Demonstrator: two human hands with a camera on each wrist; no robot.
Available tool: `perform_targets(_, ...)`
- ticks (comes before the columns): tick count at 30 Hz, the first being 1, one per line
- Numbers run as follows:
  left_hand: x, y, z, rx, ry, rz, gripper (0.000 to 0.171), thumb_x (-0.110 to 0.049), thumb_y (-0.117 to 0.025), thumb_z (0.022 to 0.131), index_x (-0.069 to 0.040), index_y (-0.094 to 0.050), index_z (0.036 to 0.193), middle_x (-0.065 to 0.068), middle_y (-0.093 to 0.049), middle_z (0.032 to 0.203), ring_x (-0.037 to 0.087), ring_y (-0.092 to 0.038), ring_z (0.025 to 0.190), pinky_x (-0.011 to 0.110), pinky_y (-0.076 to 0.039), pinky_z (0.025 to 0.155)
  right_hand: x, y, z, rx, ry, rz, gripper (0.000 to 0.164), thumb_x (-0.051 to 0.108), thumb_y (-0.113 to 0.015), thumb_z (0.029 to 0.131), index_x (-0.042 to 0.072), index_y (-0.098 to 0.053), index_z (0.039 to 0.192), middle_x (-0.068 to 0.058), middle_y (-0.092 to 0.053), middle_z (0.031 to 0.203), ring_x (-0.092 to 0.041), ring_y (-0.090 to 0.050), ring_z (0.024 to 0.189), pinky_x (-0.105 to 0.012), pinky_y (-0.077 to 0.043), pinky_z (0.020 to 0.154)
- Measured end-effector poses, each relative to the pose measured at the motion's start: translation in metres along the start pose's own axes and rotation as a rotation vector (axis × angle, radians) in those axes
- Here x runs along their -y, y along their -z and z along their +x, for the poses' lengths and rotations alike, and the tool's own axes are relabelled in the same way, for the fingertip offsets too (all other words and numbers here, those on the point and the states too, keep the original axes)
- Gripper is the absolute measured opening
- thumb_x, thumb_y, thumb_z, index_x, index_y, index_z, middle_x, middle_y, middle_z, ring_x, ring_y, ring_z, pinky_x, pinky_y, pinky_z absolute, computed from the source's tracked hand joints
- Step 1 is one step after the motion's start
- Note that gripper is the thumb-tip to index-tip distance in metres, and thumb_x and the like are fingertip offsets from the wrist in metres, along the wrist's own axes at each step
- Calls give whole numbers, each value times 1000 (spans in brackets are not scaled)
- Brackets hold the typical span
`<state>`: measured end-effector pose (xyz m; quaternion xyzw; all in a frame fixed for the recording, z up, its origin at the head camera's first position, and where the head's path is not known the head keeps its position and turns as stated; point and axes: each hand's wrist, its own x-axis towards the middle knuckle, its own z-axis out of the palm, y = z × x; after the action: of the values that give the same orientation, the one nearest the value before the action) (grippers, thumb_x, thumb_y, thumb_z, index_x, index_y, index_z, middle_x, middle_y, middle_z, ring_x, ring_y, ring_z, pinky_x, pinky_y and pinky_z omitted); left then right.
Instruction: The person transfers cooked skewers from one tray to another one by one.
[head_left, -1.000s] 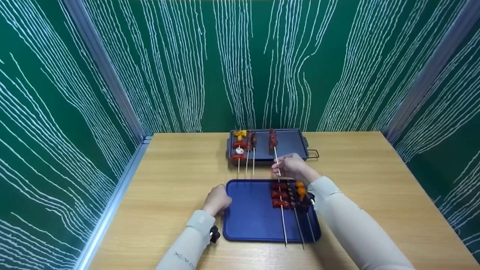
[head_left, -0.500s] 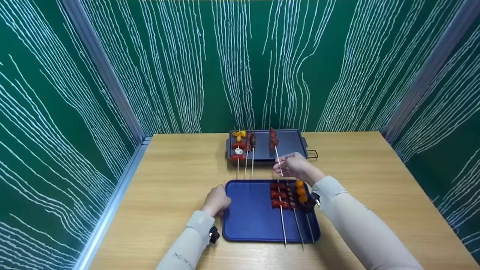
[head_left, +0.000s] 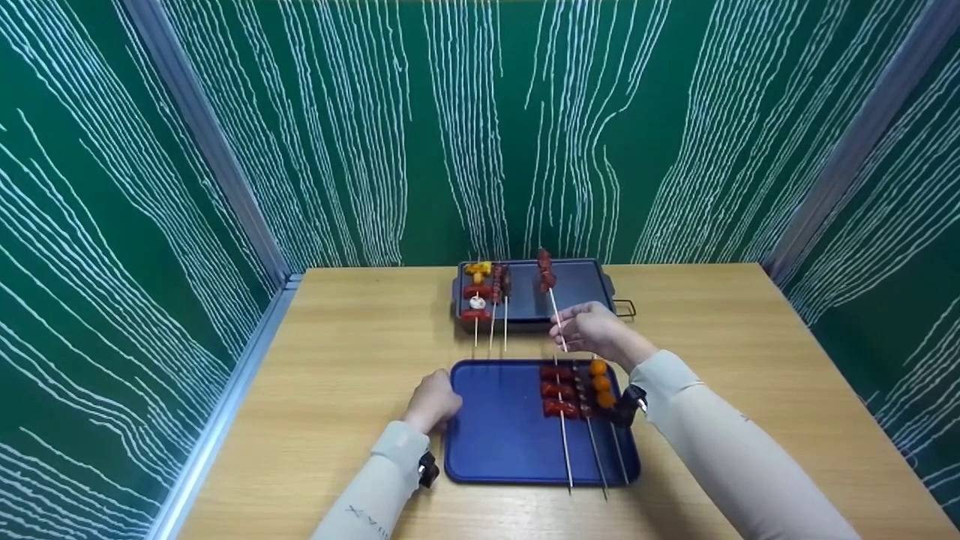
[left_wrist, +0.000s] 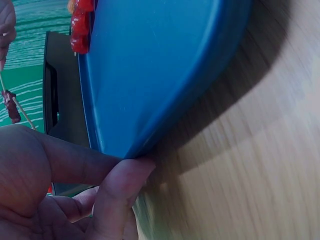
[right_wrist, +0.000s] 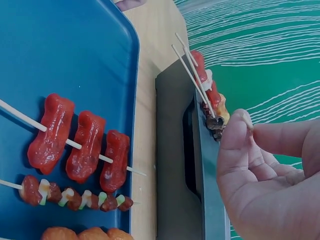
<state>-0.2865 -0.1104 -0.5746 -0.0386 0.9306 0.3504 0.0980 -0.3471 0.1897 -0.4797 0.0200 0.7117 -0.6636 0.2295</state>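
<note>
My right hand (head_left: 596, 330) pinches the bare end of a meat skewer (head_left: 546, 271), its dark red chunks raised over the right half of a dark grill pan (head_left: 581, 279). In the right wrist view, thumb and forefinger meet at the tips and that skewer is hidden. My left hand (head_left: 433, 401) pinches the corner of a blue tray (head_left: 487, 431) between thumb and forefinger, clearest in the left wrist view. On the tray's right side lie a red sausage skewer (right_wrist: 90, 145), a skewer of small meat and green-white pieces (right_wrist: 80, 199) and an orange ball skewer (head_left: 601, 384).
Several skewers lie at the grill pan's left end, one with yellow, red and white pieces (head_left: 477, 292); their sticks overhang the front edge. A wire handle (head_left: 626, 307) juts from the pan's right. Green walls (head_left: 480, 127) with white lines enclose the wooden table (head_left: 360, 322).
My right hand has shifted slightly right and up, and the meat end of the skewer has risen from the grill pan. The left hand keeps its place at the tray.
</note>
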Motion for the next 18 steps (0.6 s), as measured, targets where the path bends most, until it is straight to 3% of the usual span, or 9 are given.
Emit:
perform_targets(7,0,-1,3,24,26,19,29,5,-54,89,7,-63,117,20,-64,95,22,-58,49,28,-45,33,6,1,-8,28,15,-20,21,-12,-48,101,-7,-59,118,-4,-72,85,-13,-68,72,-25,-62,67)
perform_targets(18,1,-2,3,11,20,10,29,5,-56,89,8,-63,117,24,-68,99,21,-58,44,29,-46,33,10,-2,-24,58,-11,-53,18,-12,-49,101,-6,-60,114,-7,-72,86,-17,-70,76,-30,-66,73)
